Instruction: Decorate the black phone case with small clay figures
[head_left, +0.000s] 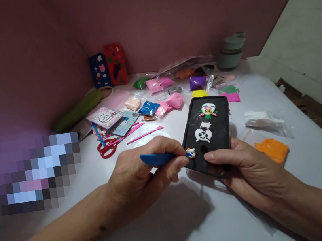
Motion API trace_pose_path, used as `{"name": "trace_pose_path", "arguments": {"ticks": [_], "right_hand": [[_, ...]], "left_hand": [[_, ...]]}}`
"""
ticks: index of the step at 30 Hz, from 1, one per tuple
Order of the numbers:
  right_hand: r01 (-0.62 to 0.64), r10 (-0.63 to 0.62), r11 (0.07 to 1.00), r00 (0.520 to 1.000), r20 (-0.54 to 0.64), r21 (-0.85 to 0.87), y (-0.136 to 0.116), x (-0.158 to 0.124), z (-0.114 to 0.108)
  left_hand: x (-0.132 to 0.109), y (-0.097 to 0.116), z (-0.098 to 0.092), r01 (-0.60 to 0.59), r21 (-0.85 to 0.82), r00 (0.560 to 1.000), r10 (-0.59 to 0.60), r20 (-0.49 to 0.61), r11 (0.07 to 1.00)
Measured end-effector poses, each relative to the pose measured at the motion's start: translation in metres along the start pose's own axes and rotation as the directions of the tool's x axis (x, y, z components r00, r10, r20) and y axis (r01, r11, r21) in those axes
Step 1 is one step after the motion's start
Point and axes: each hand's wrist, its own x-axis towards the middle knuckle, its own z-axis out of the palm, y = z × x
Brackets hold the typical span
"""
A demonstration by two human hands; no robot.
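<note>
A black phone case (191, 126) is tilted above the table, with my right hand (249, 164) closed around its lower right side, the thumb on its face. White clay figures sit on it: one with green and pink parts (208, 110) at the top, one with black markings (203, 134) in the middle. My left hand (147, 170) pinches a blue tool (157, 159), whose tip touches a small white and orange clay piece (191, 153) at the case's lower left edge.
Red scissors (107, 148), pink tools (145, 134) and cards (105, 117) lie at the left. Clay packets (160, 84) spread across the back, near two decorated cases (116, 64) and a grey-green cup (231, 52). An orange clay packet (273, 151) lies at the right.
</note>
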Motion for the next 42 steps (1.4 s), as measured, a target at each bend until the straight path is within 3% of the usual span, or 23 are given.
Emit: {"name": "trace_pose_path", "arguments": {"ticks": [9, 22, 30, 34, 39, 42], "right_hand": [[-0.003, 0.003, 1.000, 1.000, -0.002, 0.016, -0.0007, 0.0001, -0.0012], [-0.006, 0.006, 1.000, 1.000, -0.011, 0.025, -0.0009, 0.0005, -0.0004], [-0.005, 0.005, 1.000, 1.000, -0.026, -0.012, -0.0012, -0.0007, -0.0006], [-0.018, 0.017, 1.000, 0.999, -0.038, -0.008, -0.0009, 0.0001, -0.0004], [-0.043, 0.043, 0.999, 0.997, -0.066, 0.004, -0.0018, 0.0000, 0.0001], [-0.040, 0.040, 0.999, 0.997, -0.066, 0.010, -0.0025, -0.0012, 0.0004]], "left_hand": [[0.0002, 0.0037, -0.0003, 0.054, -0.005, 0.998, -0.054, 0.021, 0.999], [0.0012, 0.0015, -0.0011, -0.043, 0.058, 0.999, 0.042, 0.020, 0.997], [0.0003, 0.0029, -0.0013, -0.039, 0.080, 0.999, 0.035, 0.041, 0.996], [0.0005, 0.0013, -0.0008, -0.066, 0.061, 0.998, 0.066, 0.001, 0.996], [-0.0018, 0.0022, -0.0017, -0.008, -0.047, 1.000, 0.007, -0.008, 0.999], [-0.0034, 0.0033, -0.0027, -0.007, -0.031, 1.000, 0.007, -0.019, 1.000]]}}
